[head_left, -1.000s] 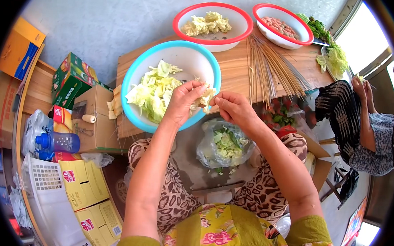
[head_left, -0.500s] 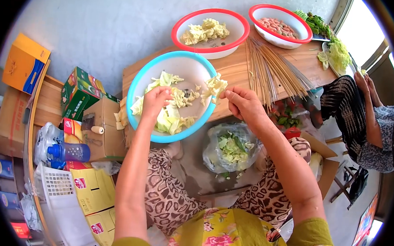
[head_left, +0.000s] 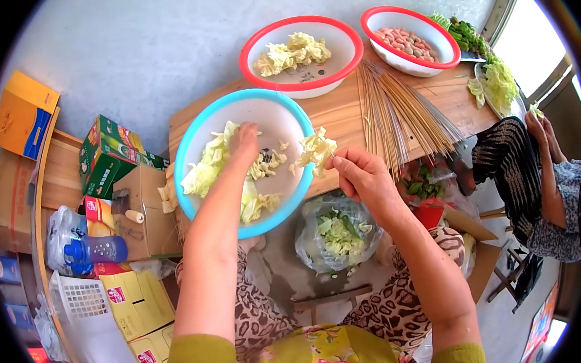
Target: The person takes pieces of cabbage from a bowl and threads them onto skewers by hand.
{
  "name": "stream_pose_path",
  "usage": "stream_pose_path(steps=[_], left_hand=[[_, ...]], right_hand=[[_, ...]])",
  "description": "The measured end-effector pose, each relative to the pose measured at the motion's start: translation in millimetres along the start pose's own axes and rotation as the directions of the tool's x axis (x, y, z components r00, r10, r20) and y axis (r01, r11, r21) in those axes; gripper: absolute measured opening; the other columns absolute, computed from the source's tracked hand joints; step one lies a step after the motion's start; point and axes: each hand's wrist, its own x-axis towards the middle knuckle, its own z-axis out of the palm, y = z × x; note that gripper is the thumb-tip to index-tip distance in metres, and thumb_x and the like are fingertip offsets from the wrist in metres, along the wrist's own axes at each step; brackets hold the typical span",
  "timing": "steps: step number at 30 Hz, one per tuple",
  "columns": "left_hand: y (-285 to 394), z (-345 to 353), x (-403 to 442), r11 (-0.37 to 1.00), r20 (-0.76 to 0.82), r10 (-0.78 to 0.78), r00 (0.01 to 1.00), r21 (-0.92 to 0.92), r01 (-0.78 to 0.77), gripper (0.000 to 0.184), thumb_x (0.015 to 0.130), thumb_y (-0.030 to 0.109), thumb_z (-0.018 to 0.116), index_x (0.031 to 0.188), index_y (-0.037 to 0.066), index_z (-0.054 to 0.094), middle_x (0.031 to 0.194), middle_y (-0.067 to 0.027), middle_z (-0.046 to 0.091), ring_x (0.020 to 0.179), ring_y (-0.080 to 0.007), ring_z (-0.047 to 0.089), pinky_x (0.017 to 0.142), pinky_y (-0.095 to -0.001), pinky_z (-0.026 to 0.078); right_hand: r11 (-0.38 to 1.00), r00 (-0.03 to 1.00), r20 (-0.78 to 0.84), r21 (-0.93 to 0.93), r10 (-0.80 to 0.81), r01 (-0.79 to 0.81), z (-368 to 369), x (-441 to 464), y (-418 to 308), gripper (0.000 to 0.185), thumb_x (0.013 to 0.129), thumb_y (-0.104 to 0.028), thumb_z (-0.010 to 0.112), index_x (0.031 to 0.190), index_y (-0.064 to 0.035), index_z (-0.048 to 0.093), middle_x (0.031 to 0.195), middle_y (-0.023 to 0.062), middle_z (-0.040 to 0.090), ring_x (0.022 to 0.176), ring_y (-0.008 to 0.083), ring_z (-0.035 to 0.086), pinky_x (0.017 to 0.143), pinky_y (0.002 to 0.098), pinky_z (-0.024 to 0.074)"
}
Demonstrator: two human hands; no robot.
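Observation:
My right hand [head_left: 364, 180] pinches a thin skewer, with pale yellow cabbage leaf pieces [head_left: 317, 150] bunched on it at the rim of a blue-rimmed basin [head_left: 195, 120]. Inside that basin is my left hand [head_left: 243, 141], down at the loose cabbage pieces [head_left: 204, 175]. Its fingers are mostly hidden, so I cannot see whether it grips a leaf. More torn cabbage [head_left: 261, 203] lies lower in the same basin, near my left forearm.
Behind stand a red-rimmed basin of cabbage [head_left: 293, 53] and another basin of small pinkish pieces [head_left: 406, 43]. Bamboo skewers [head_left: 405, 115] lie fanned on the wooden table [head_left: 347, 112]. Below is a plastic bag of scraps [head_left: 340, 237]. Another person's hands [head_left: 541, 129] are at right.
My left hand has gone from above the blue-rimmed basin down to the leaves at its far side. My right hand still holds the loaded skewer in nearly the same place.

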Motion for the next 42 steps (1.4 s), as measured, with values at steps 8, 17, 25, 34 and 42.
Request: stream_pose_path(steps=[8,17,25,34,42], left_hand=[[32,-3,-4,1.0,0.186,-0.018,0.982,-0.01,0.02,0.029,0.077,0.004,0.053,0.104,0.008,0.064,0.109,-0.0168,0.059,0.103,-0.0319,0.056,0.092,-0.0456,0.04],[42,-52,-73,0.89,0.196,0.114,0.974,-0.457,-0.012,0.018,0.071,0.001,0.062,0.086,0.009,0.068,0.098,-0.0098,0.065,0.084,-0.0233,0.064,0.074,-0.0376,0.048],[35,-110,-119,-0.376,0.335,0.066,0.94,-0.864,0.334,0.036,0.089,0.009,0.059,0.12,-0.003,0.048,0.104,-0.0119,0.058,0.095,-0.0248,0.062,0.085,-0.0333,0.053],[35,-110,-127,-0.569,0.259,0.034,0.965,-0.789,0.231,0.034,0.09,0.019,0.059,0.117,-0.001,0.051,0.107,-0.0121,0.058,0.085,-0.0183,0.059,0.074,-0.0264,0.053],[41,-105,-123,-0.494,0.246,-0.057,0.968,-0.849,0.187,0.028,0.088,0.02,0.061,0.11,0.004,0.054,0.099,-0.0115,0.06,0.075,-0.0158,0.058,0.065,-0.0245,0.053]], right_hand=[[0.999,0.999,-0.01,-0.018,0.037,-0.037,-3,2,-1,0.02,0.093,-0.018,0.049,0.092,-0.0027,0.061,0.053,-0.0054,0.038,0.047,0.0036,0.032,0.044,0.0211,0.0245],[1.0,0.999,0.036,-0.013,-0.007,0.007,1,-1,6,0.02,0.094,-0.02,0.049,0.092,-0.0048,0.061,0.054,-0.0054,0.041,0.046,0.0029,0.034,0.043,0.0195,0.0259],[0.995,0.988,0.153,-0.099,0.009,0.006,16,-11,19,0.019,0.095,-0.021,0.049,0.093,-0.0053,0.061,0.053,-0.0058,0.04,0.046,0.0031,0.033,0.044,0.0195,0.0253],[0.985,0.985,0.162,-0.169,0.051,-0.023,28,-14,21,0.02,0.094,-0.021,0.049,0.094,-0.0049,0.061,0.053,-0.0059,0.04,0.047,0.003,0.033,0.045,0.0193,0.0259],[0.985,0.976,0.212,-0.171,0.046,-0.009,34,-10,23,0.018,0.092,-0.018,0.052,0.088,-0.0034,0.062,0.055,-0.0042,0.043,0.048,0.0041,0.038,0.045,0.0217,0.0296]])
